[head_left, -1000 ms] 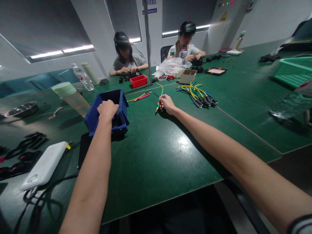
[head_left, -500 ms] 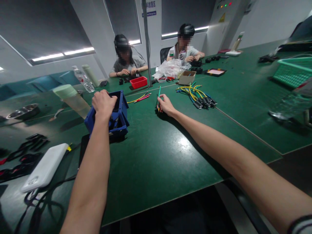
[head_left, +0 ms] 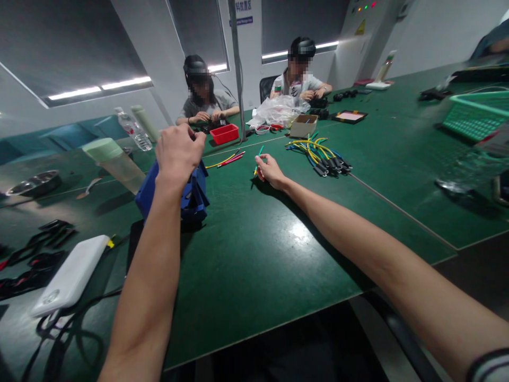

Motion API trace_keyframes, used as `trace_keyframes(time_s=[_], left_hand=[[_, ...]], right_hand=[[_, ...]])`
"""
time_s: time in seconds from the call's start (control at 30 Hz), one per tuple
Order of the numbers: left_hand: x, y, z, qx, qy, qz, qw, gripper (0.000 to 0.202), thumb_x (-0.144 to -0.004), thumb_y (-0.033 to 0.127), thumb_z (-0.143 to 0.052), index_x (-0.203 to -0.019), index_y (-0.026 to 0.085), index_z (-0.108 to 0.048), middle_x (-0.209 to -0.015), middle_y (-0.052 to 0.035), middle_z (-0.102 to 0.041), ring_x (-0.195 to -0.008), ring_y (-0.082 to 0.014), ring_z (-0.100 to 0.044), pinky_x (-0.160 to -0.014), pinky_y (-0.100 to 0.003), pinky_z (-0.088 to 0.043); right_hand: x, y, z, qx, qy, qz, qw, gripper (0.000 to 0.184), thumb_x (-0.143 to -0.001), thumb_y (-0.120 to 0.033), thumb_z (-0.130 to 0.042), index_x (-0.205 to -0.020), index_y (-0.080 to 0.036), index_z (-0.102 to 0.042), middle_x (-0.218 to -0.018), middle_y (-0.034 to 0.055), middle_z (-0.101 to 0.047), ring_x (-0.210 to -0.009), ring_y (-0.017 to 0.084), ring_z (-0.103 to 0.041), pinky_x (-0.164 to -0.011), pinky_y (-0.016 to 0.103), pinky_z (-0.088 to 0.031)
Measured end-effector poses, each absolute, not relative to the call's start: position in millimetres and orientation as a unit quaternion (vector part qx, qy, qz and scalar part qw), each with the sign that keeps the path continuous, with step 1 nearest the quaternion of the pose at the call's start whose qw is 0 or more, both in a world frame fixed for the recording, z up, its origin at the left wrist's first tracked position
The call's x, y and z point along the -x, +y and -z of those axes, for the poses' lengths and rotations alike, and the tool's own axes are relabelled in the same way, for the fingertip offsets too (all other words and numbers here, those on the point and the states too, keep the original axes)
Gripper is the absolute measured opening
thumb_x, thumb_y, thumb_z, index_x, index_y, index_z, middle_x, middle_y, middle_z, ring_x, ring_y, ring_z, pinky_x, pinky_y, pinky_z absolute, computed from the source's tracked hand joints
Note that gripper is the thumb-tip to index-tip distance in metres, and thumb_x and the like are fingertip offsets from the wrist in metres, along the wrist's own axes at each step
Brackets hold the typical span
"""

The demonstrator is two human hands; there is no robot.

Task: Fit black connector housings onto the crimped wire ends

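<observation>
My left hand is raised over the blue plastic bin, fingers curled together; what they hold, if anything, is hidden. The hand and forearm cover much of the bin, and small dark parts show low in it. Close to the table, my right hand pinches a thin green wire, whose upper end sticks up past the fingers. Between the hands and farther back lie a few loose red and yellow wires. Right of my right hand is a bundle of yellow, green and blue wires with black ends.
Two people sit across the green table. Before them are a red tray, a small cardboard box and a plastic bag. A tilted bottle and white power bank are left; a green basket is right.
My left hand has risen out of the blue bin and moved slightly right. My right hand stays nearly in place with the wire, which now leans more.
</observation>
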State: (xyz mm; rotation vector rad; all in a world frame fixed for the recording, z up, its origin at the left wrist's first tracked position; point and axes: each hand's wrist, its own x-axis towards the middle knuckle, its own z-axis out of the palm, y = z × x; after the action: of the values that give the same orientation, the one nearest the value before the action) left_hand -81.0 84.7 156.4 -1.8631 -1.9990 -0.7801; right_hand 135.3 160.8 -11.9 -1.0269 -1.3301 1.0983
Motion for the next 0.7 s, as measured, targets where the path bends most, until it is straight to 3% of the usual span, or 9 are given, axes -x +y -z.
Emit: trace_keyframes(time_s=[0.27,0.47,0.6,0.7], left_hand=[[54,90,-128,0.734,-0.657,0.142,0.097,0.063,-0.096,0.052,-0.021,-0.100,0.012,-0.069,-0.103,-0.0198,-0.069,-0.099,-0.0332,-0.065,-0.085,-0.042,-0.049],[30,101,-72,0.743,-0.663,0.094,0.019,0.060,-0.097,0.052,-0.022,-0.109,0.015,-0.067,-0.108,-0.0199,-0.069,-0.103,-0.0320,-0.065,-0.085,-0.038,-0.049],[17,102,-32,0.710,-0.690,0.141,0.023,0.057,-0.099,0.046,-0.020,-0.108,0.017,-0.068,-0.103,-0.0192,-0.070,-0.099,-0.0314,-0.067,-0.080,-0.036,-0.049],[16,99,-14,0.708,-0.690,0.147,0.032,0.048,-0.099,0.044,-0.026,-0.107,0.019,-0.067,-0.102,-0.0172,-0.071,-0.095,-0.0311,-0.068,-0.076,-0.035,-0.049]], right_hand=[[-137,163,12,0.417,-0.531,-0.504,0.539,0.040,-0.082,-0.034,-0.065,-0.107,-0.022,-0.036,-0.057,-0.0093,-0.049,-0.039,0.007,-0.042,-0.036,0.017,-0.029],[-135,161,8,0.433,-0.550,-0.493,0.517,0.020,-0.084,-0.017,-0.057,-0.098,-0.020,-0.043,-0.050,-0.0093,-0.047,-0.039,0.009,-0.044,-0.038,0.018,-0.036],[-134,160,6,0.440,-0.555,-0.482,0.515,0.001,-0.089,-0.018,-0.048,-0.089,-0.019,-0.047,-0.052,-0.0066,-0.051,-0.037,0.007,-0.042,-0.037,0.018,-0.035],[-134,159,6,0.445,-0.556,-0.478,0.514,0.005,-0.093,-0.024,-0.043,-0.093,-0.020,-0.047,-0.052,-0.0064,-0.053,-0.034,0.007,-0.038,-0.033,0.017,-0.029]])
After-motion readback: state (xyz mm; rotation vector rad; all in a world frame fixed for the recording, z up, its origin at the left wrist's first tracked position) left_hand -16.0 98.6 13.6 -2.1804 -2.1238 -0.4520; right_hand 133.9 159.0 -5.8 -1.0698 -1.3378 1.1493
